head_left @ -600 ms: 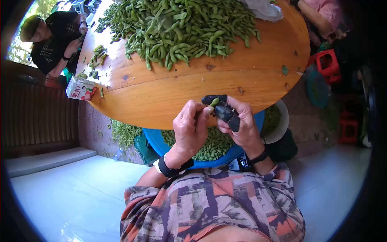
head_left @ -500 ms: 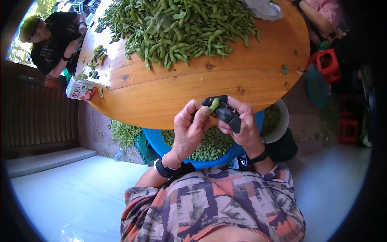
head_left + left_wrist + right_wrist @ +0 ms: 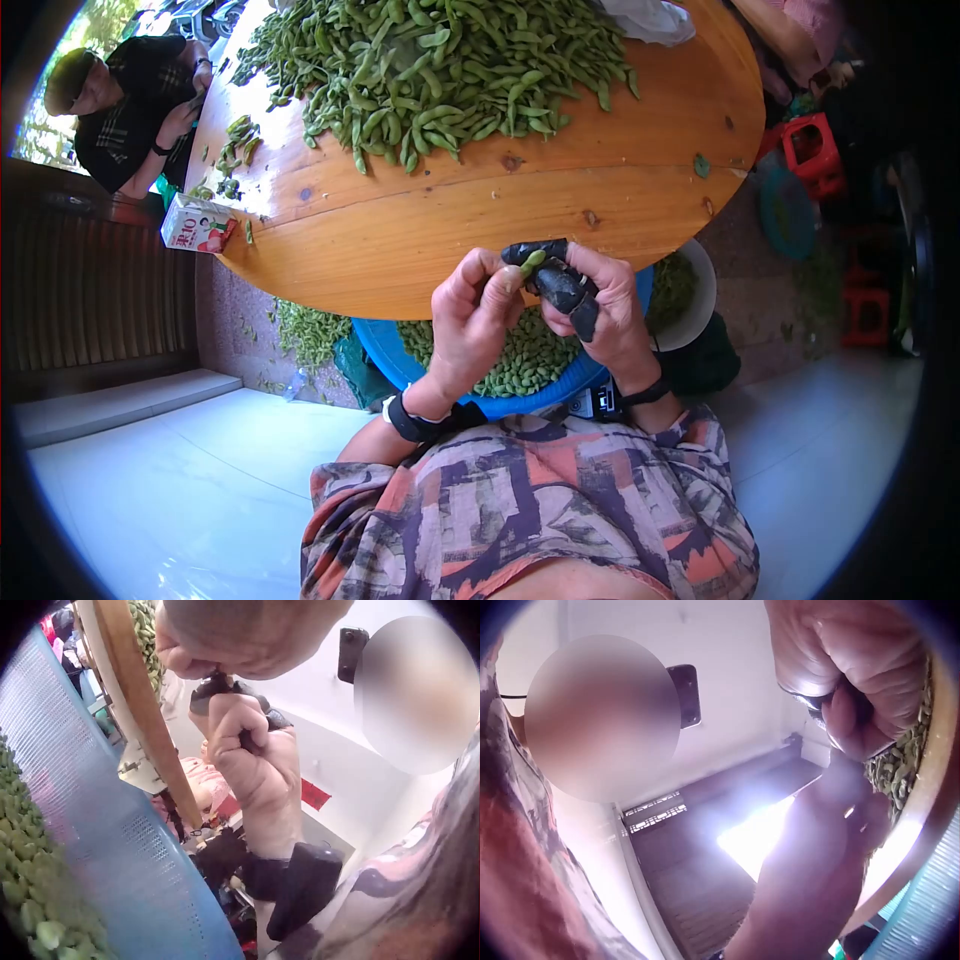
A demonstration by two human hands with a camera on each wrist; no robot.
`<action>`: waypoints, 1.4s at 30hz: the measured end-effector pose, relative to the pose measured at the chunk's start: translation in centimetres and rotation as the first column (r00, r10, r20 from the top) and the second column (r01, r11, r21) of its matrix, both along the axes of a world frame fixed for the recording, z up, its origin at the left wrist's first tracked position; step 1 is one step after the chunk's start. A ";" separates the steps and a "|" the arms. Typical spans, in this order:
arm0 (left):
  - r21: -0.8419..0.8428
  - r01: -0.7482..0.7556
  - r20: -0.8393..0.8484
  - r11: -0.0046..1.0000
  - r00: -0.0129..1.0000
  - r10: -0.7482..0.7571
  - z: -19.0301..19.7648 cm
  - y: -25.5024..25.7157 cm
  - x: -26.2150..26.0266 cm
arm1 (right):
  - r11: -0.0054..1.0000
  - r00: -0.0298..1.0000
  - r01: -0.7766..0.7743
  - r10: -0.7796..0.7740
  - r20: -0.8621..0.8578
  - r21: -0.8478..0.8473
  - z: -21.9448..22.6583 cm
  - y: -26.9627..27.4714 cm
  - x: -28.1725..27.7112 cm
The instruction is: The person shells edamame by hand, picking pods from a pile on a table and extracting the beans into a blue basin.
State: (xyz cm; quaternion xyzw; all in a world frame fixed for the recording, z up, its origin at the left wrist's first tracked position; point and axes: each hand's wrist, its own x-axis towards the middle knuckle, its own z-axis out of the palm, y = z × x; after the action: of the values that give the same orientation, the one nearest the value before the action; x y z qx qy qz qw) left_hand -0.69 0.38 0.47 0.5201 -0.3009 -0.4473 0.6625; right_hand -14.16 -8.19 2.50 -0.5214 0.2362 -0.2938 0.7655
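"What shows in the head view?"

"The person's left hand (image 3: 465, 325) pinches a green pod (image 3: 533, 263) between thumb and finger. The right hand (image 3: 617, 305), with black coverings (image 3: 563, 284) on its thumb and forefinger, has those two digits curled about the pod's other end."

"Where is that pod, exactly?"

"Between the two hands, by the near edge of the wooden table (image 3: 400, 250). A large heap of pods (image 3: 430, 80) lies on the tabletop, and a carton (image 3: 197, 225) stands near its edge on the left. Below the hands, a blue basket (image 3: 378, 352) holds many more pods."

"And the left wrist view?"

"The left hand is at the top, meeting the right, whose bare fingers are folded inward. The pod itself can't be made out there. The basket's mesh wall slants down the left side."

"The right wrist view?"

"Both hands come together at the upper right, close to the heap. Glare blurs the left hand, and the pod can't be distinguished."
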 end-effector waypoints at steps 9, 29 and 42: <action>0.048 0.266 -0.187 0.963 0.949 -0.253 1.6 -0.6 1.4 | 0.995 0.994 -0.097 0.097 -0.053 -0.005 0.4 -1.2 -1.0; 0.100 0.354 0.694 0.930 0.645 -0.320 1.4 -0.9 2.4 | 0.754 0.957 -0.132 -0.074 -0.282 -0.643 0.2 -1.8 -1.0; 0.107 -0.091 0.253 0.990 0.965 0.062 0.9 -1.3 -1.1 | 0.526 0.895 0.119 -0.425 -0.138 -0.842 -1.6 2.7 2.6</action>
State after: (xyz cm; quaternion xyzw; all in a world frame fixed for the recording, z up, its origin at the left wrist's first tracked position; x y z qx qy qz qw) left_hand -1.82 -0.95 1.35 0.6217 -0.3344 -0.3695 0.6043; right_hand -11.60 -5.46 0.89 -0.8109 0.2768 -0.3956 0.3306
